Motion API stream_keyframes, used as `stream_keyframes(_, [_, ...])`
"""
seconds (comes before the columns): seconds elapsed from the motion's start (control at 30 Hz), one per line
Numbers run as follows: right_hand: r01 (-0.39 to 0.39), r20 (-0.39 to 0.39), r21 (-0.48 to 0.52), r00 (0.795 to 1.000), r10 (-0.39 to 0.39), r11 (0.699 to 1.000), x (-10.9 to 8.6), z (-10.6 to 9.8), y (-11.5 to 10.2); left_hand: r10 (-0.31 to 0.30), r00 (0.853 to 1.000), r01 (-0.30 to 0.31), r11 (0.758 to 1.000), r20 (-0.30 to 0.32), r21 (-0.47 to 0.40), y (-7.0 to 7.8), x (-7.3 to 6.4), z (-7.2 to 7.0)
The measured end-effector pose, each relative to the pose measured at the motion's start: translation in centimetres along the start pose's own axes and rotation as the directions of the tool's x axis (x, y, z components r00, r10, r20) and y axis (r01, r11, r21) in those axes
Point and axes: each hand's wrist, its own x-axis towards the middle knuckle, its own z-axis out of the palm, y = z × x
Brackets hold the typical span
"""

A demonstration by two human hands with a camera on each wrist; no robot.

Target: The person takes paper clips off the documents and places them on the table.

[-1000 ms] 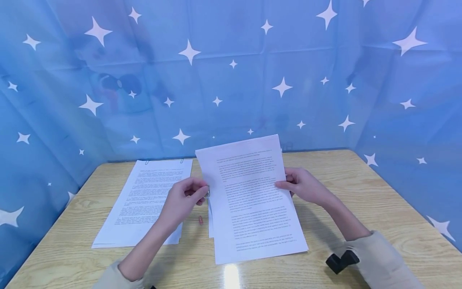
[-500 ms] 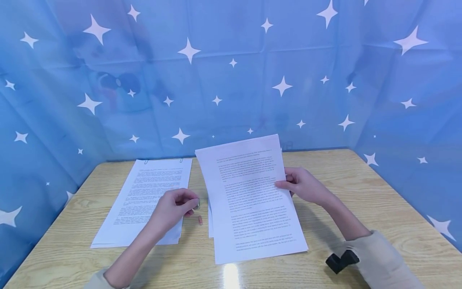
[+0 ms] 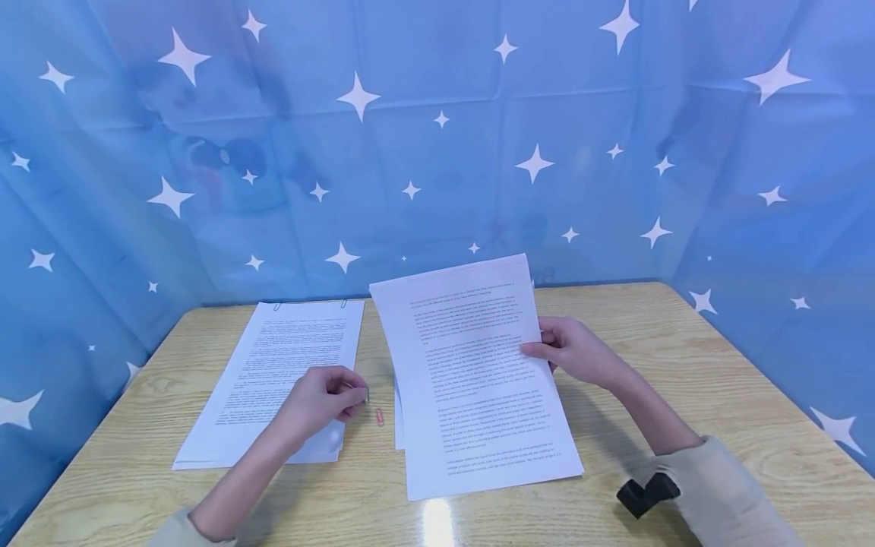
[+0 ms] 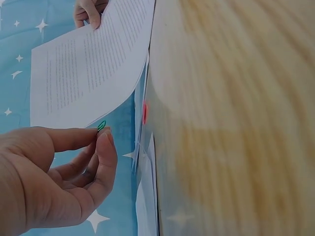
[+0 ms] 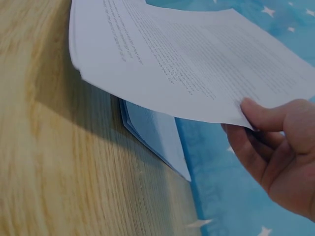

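Observation:
Between thumb and forefinger, my left hand [image 3: 320, 406] pinches a small green paper clip [image 4: 101, 126], held above the right edge of the left paper stack [image 3: 273, 387]. My right hand [image 3: 581, 351] grips the right edge of a few printed sheets [image 3: 478, 380], thumb in front and fingers behind. These sheets are tilted up, their top raised off the table. Close to my left hand, a pink paper clip [image 3: 380, 417] lies on the wood. More paper [image 5: 152, 132] lies beneath the raised sheets, mostly hidden in the head view.
Two clips, one a green paper clip [image 3: 344, 304], sit on the top edge of the left stack. The wooden table [image 3: 649, 319] ends at a blue star-patterned curtain [image 3: 437, 152] behind and at both sides. A black strap [image 3: 648, 495] is at the right sleeve.
My left hand has moved away from the left edge of the raised sheets, left and down toward the left stack, with the green paper clip. My right hand and the sheets stay put.

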Motion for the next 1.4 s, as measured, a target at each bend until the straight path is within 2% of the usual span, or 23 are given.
stream_keyframes(0.27, [0.006,0.01,0.005,1.0,-0.006,1.0,0.0,0.0,0.2,-0.086,0.996,0.083,0.993,0.033,0.083,-0.2,0.2,0.2])
stream_keyframes(0.43, [0.011,0.018,0.011,1.0,-0.011,1.0,0.0,-0.1,0.2,-0.108,0.992,0.1,0.988,0.06,0.119,-0.5,0.5,0.3])
stream_keyframes(0.67, [0.013,0.016,0.012,1.0,-0.013,1.0,-0.1,-0.1,0.1,-0.117,0.991,0.108,0.984,0.064,0.14,-0.7,0.7,0.4])
stream_keyframes(0.83, [0.012,0.017,0.021,1.0,-0.012,1.0,-0.1,-0.1,0.1,-0.116,0.991,0.105,0.983,0.064,0.153,-0.3,0.6,0.5])
stream_keyframes(1.0, [0.012,0.021,0.029,1.0,-0.012,1.0,0.0,-0.1,0.1,-0.111,0.993,0.104,0.981,0.035,0.162,0.1,0.4,0.5])
stream_keyframes(1.4, [0.019,0.015,0.038,1.0,-0.019,0.999,-0.1,0.0,0.0,-0.009,0.999,0.014,0.99,-0.036,0.143,1.2,1.1,0.4])
